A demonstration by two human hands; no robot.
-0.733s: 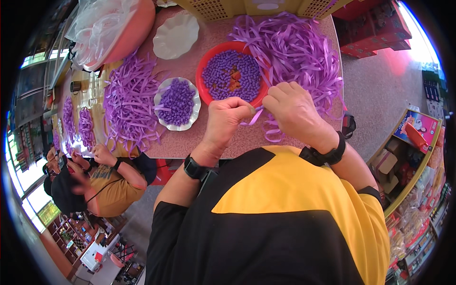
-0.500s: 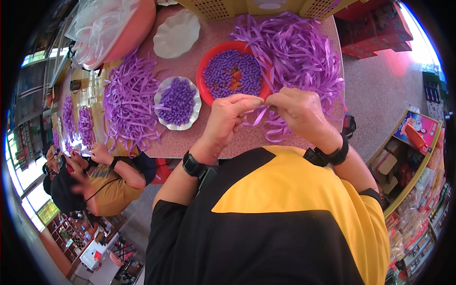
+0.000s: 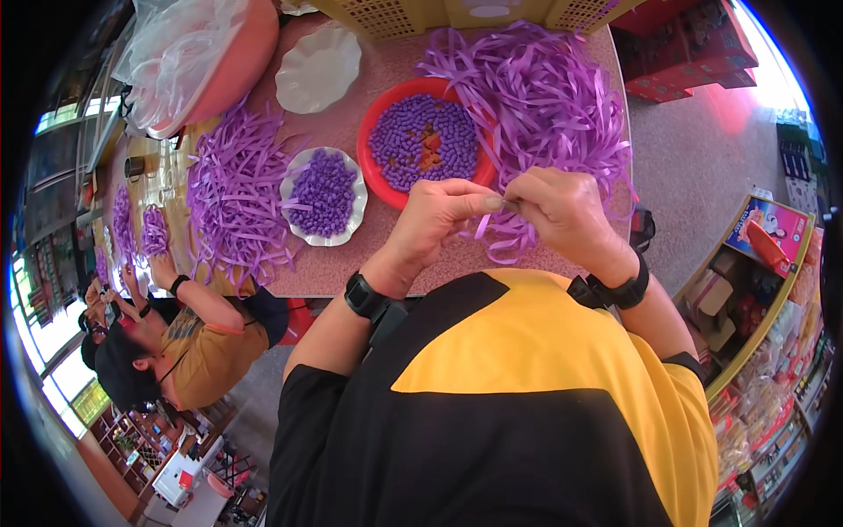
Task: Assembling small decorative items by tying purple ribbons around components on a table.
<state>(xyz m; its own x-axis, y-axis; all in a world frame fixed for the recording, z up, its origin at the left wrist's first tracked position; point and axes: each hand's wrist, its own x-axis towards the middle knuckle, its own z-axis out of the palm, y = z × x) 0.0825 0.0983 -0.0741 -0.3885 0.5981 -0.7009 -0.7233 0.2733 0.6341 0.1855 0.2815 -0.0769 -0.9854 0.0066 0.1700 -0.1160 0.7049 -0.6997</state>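
My left hand (image 3: 428, 224) and my right hand (image 3: 566, 211) meet fingertip to fingertip over the near part of the table, both closed in a pinch. A short length of purple ribbon (image 3: 482, 227) shows just below the fingertips, by my right hand. What the left thumb and finger pinch is too small and hidden to make out. Just beyond my left hand stands a red bowl (image 3: 369, 167) of small purple beads (image 3: 408, 132). Past my right hand spreads a big heap of purple ribbons (image 3: 553, 105). Farther left, a white scalloped dish (image 3: 356, 220) holds more purple pieces (image 3: 323, 193).
Another ribbon pile (image 3: 230, 189) lies left of the dish. An unfilled white scalloped plate (image 3: 318, 70), a pink basin (image 3: 233, 66) with clear plastic and a yellow crate (image 3: 492, 16) stand at the back. A co-worker (image 3: 211, 351) sits at the left; an open box (image 3: 720, 299) stands right.
My joined hands have shifted slightly right and down in the picture, still pinching; less loose ribbon shows beneath them. The co-worker's arm at the left has moved toward the small ribbon bundles.
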